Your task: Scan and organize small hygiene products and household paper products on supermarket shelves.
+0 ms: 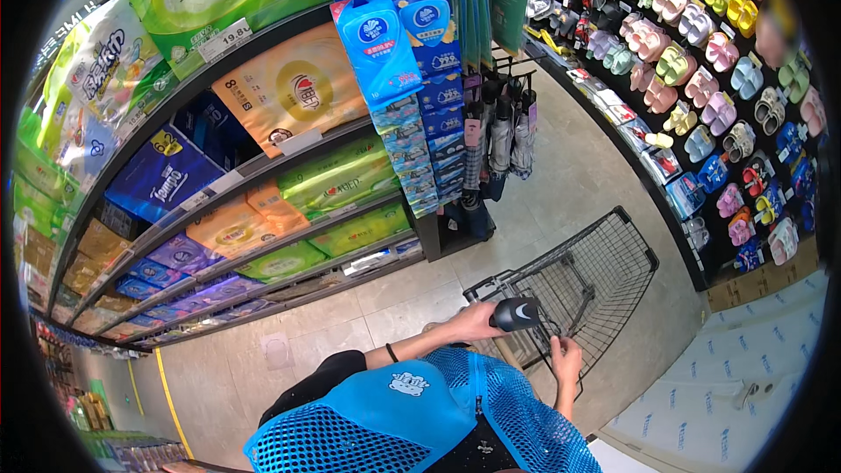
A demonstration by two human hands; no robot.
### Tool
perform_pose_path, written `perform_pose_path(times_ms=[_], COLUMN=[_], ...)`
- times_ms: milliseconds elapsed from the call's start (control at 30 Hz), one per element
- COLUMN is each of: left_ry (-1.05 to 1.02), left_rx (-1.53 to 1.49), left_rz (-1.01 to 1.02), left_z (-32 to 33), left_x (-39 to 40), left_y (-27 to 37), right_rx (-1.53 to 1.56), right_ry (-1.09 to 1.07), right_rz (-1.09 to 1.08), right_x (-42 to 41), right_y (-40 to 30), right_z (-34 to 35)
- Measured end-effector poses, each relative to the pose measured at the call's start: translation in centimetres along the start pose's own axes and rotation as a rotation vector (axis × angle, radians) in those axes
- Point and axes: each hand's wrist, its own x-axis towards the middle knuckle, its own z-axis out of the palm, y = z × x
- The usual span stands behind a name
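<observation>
My left hand [474, 322] is wrapped around a black bottle-like container [515, 314] with a white crescent mark. It is held over the near end of a wire shopping cart [594, 282]. My right hand [566, 359] is beside the cart's near right side, with thumb and fingers drawn together. Whether it pinches something thin or touches the cart's wire cannot be made out. Inside the cart's basket I see only wire mesh and a folding frame. A blue mesh vest [407, 401] covers my front, below both hands.
On the left, a curved shelf [263, 144] holds tissue packs. Blue wipes packs [380, 46] and folded umbrellas [502, 135] hang at its end. A slipper display [696, 79] lines the right, above a white printed panel [716, 374]. Tiled floor [394, 302] runs between.
</observation>
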Motion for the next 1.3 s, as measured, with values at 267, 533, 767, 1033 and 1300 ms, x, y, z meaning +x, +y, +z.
perform_pose_path(times_ms=[267, 533, 767, 1033, 1300], left_ry=[-0.184, -0.174, -0.13, -0.169, -0.079], left_rx=[0.309, 0.452, 0.433, 0.587, 0.62], left_rz=[0.084, 0.077, 0.03, -0.053, -0.081], left_z=[5.1, 6.4, 6.8, 5.7, 6.5], left_x=[-1.9, -2.2, -1.9, 0.0, -1.1], left_y=[-3.1, -3.9, -3.4, -3.4, -3.2], right_rx=[0.092, 0.13, 0.105, -0.02, -0.017], right_ry=[0.258, 0.003, -0.213, -0.143, -0.112], right_rz=[-0.259, -0.306, -0.136, -0.16, -0.167], right_x=[-2.7, -6.7, -9.7, -11.8, -11.8], right_y=[3.0, 4.1, 5.6, 4.9, 4.9], right_z=[4.2, 2.1, -1.7, -2.1, -1.8])
